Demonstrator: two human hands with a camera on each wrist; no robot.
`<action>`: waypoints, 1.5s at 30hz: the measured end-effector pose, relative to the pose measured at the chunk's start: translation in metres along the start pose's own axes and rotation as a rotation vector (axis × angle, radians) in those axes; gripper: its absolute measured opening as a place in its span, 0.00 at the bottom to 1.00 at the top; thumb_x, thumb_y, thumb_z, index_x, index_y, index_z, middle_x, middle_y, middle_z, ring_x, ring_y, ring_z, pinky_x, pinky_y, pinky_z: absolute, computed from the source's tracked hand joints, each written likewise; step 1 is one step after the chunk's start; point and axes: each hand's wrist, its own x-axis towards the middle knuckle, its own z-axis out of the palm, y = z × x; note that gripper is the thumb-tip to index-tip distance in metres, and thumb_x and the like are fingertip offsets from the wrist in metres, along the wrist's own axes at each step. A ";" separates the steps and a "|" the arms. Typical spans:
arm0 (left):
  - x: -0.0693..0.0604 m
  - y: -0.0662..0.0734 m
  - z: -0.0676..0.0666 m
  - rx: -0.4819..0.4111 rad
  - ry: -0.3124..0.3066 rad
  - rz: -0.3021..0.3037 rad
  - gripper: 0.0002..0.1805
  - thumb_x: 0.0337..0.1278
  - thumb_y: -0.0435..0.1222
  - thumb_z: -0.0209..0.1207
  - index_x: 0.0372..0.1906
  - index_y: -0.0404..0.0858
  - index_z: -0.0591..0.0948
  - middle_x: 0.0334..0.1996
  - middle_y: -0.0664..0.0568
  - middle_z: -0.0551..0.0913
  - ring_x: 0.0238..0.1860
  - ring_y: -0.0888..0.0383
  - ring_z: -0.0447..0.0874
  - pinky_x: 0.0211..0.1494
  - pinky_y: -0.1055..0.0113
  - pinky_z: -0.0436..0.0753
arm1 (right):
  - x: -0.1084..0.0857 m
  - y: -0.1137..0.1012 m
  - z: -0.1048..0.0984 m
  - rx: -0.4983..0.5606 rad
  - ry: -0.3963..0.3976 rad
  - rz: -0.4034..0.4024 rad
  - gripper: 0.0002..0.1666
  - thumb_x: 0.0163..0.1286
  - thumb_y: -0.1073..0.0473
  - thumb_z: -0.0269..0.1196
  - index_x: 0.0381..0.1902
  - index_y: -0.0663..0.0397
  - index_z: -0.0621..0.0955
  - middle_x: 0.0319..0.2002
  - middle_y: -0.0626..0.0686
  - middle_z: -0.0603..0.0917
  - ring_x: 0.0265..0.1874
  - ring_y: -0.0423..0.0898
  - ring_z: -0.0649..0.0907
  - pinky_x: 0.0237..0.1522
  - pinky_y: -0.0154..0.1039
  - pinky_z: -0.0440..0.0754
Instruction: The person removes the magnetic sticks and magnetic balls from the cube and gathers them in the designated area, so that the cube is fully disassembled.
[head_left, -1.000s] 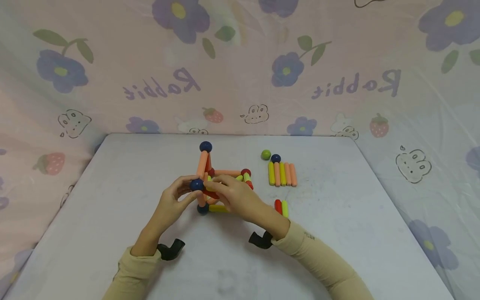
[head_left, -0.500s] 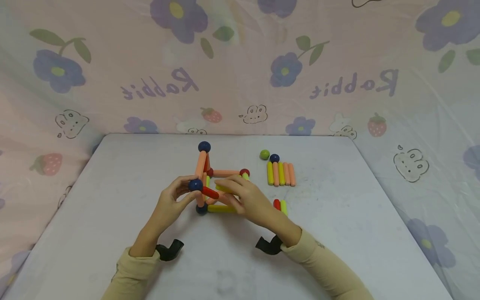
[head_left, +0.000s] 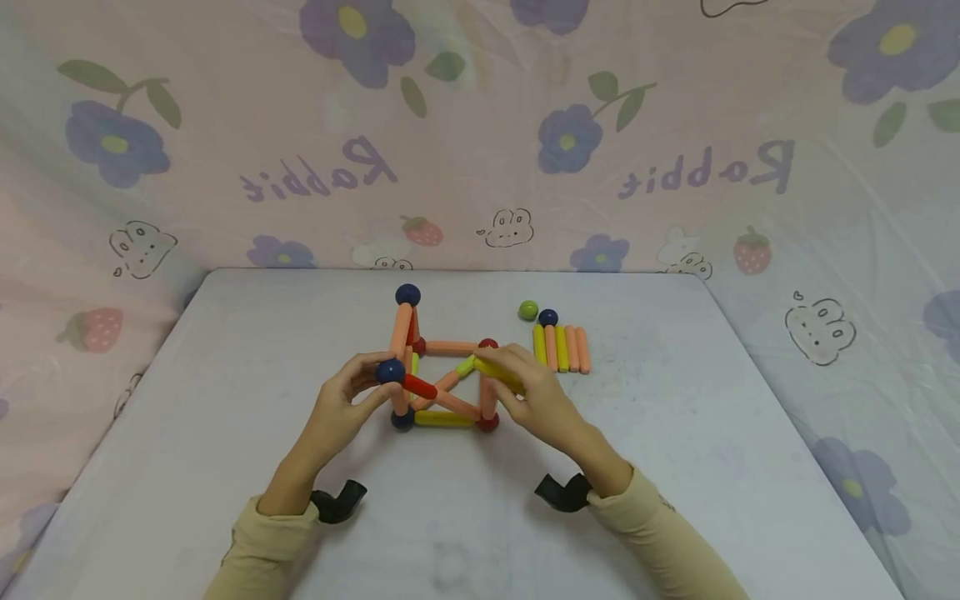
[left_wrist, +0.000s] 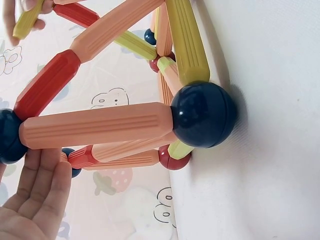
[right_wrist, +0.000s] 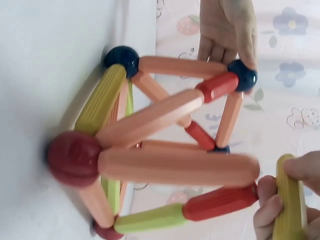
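Observation:
My left hand (head_left: pixel 347 402) pinches a dark blue ball (head_left: pixel 391 371) at an upper corner of a frame built of coloured sticks and balls. From that ball a red stick (head_left: pixel 420 385) joins a pink stick (head_left: pixel 456 405) slanting down to a red ball (head_left: pixel 488 421). My right hand (head_left: pixel 546 407) holds a loose yellow stick (right_wrist: pixel 291 200) between thumb and fingers. Those fingers lie by the top of an upright pink stick (right_wrist: pixel 180 167) and a red stick (right_wrist: pixel 220 202), which lean close together. Whether they touch these tops, I cannot tell.
Behind the right hand lie a green ball (head_left: pixel 528 310), a blue ball (head_left: pixel 548 317) and a row of yellow and pink sticks (head_left: pixel 573 348). A patterned curtain (head_left: pixel 480 150) hangs behind the white table (head_left: pixel 675 400).
My right hand has moved away from the left-hand blue ball, rightward to the frame's right side, carrying the yellow stick. My left hand stays on its ball.

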 end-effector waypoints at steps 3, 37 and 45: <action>0.000 0.000 0.000 0.002 0.001 0.005 0.22 0.58 0.30 0.62 0.58 0.32 0.74 0.54 0.38 0.79 0.49 0.84 0.73 0.57 0.91 0.71 | -0.003 0.005 -0.005 0.028 0.020 0.022 0.22 0.66 0.69 0.61 0.59 0.57 0.77 0.48 0.56 0.83 0.44 0.47 0.81 0.45 0.36 0.86; 0.001 0.000 0.002 0.001 0.009 0.019 0.24 0.56 0.29 0.63 0.58 0.30 0.73 0.54 0.36 0.79 0.48 0.85 0.73 0.57 0.92 0.70 | -0.019 0.132 -0.059 0.126 0.141 0.705 0.26 0.71 0.62 0.56 0.66 0.58 0.71 0.53 0.67 0.76 0.50 0.54 0.76 0.35 0.19 0.73; 0.001 0.000 0.002 0.003 0.013 0.032 0.24 0.56 0.28 0.63 0.58 0.30 0.73 0.54 0.36 0.79 0.48 0.85 0.73 0.57 0.91 0.71 | -0.015 0.159 -0.066 0.131 0.141 0.855 0.27 0.72 0.59 0.56 0.67 0.55 0.70 0.53 0.65 0.76 0.39 0.40 0.75 0.33 0.21 0.74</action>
